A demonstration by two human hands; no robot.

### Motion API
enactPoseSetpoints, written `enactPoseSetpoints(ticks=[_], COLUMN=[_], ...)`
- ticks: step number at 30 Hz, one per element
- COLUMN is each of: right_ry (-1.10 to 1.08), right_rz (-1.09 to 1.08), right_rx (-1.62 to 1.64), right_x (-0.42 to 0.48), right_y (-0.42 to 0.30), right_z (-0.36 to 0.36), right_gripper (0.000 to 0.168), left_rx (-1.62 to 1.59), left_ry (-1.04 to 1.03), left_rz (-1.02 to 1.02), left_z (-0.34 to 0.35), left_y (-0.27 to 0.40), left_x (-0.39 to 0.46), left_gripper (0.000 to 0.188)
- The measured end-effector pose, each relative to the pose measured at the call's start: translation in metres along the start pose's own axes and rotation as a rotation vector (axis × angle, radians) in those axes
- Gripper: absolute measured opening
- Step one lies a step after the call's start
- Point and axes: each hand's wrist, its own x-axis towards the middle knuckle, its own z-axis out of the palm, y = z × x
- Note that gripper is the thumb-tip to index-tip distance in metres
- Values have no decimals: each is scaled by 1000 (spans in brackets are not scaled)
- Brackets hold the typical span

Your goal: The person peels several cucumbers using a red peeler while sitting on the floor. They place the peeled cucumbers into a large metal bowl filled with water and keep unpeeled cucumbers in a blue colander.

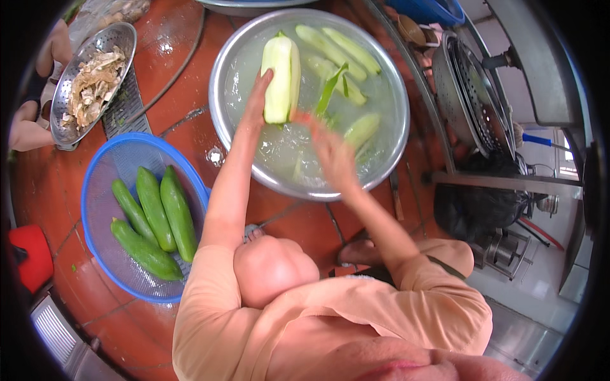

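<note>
A large metal basin (215,102) of cloudy water stands on the floor before me. My left hand (259,97) holds a pale peeled green papaya (279,81) upright above the water, thumb along its side. My right hand (331,150), blurred, is shut on an orange-red peeler (302,116) close to the papaya's lower end. A strip of green peel (330,90) shows to the right of the papaya. Several peeled pieces (360,47) float at the basin's right side, and another peeled fruit (363,128) lies near my right hand.
A blue mesh basket (86,209) with several unpeeled green papayas (176,209) stands at left. Behind it, a co-worker's hands (28,128) are near a metal colander (128,35) of brownish pieces. A knife (396,195) lies right of the basin, beside a metal rack (505,183).
</note>
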Motion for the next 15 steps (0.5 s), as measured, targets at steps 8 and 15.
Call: enactPoseSetpoints(ticks=[8, 15], right_ry=[15, 66], right_rz=[108, 24], right_rx=[-119, -26], right_x=[52, -38], right_y=[-10, 7], right_z=[48, 22], right_gripper=[46, 46], left_rx=[-67, -266], left_ry=[83, 57], left_rz=[-15, -19], left_z=[-11, -6], left_y=[-4, 13], left_x=[9, -7], left_gripper=[62, 68])
